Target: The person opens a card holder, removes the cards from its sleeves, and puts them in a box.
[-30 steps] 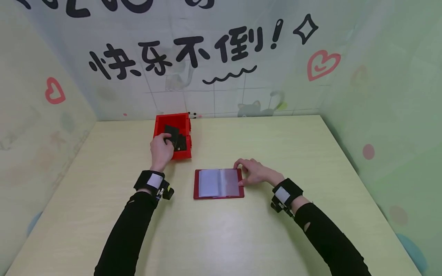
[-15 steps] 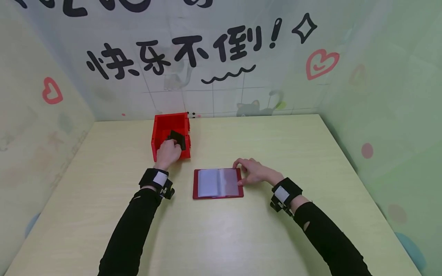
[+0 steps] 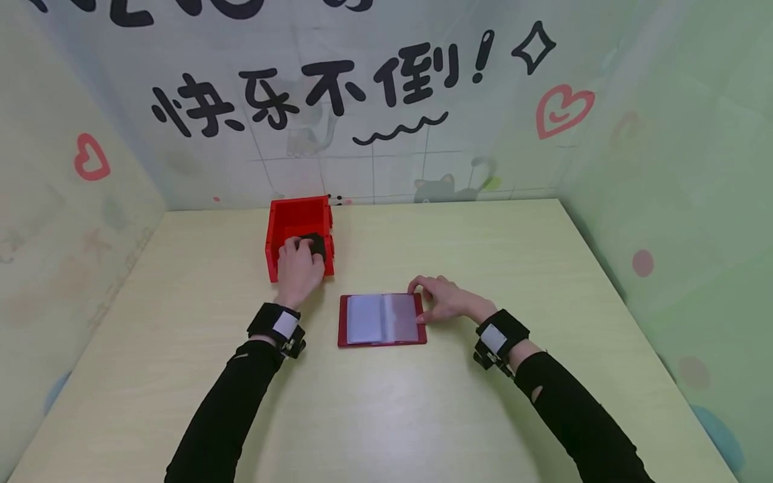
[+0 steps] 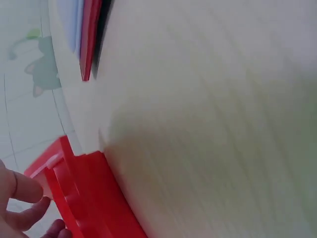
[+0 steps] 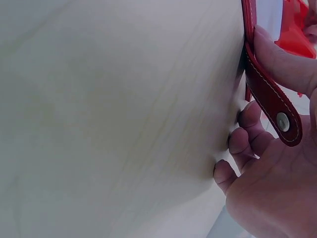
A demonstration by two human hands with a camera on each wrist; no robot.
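Note:
My left hand reaches into the front of a red plastic box at the back left. Its fingers are at dark flat pieces, mostly hidden behind the hand; whether it grips one I cannot tell. In the left wrist view, curled fingertips show over the box's red wall. A red card holder lies open on the table, with clear sleeves showing. At its right edge is my right hand: the thumb presses on the cover, index finger at the far corner. A snap strap sticks out beside the curled fingers.
The pale wooden table meets a printed fabric backdrop behind the box. Side panels close in the left and right. Both wrists wear black camera bands.
The left hand has shifted slightly right and toward me within the box, and the dark pieces have moved under its fingers. The right hand and card holder stay put.

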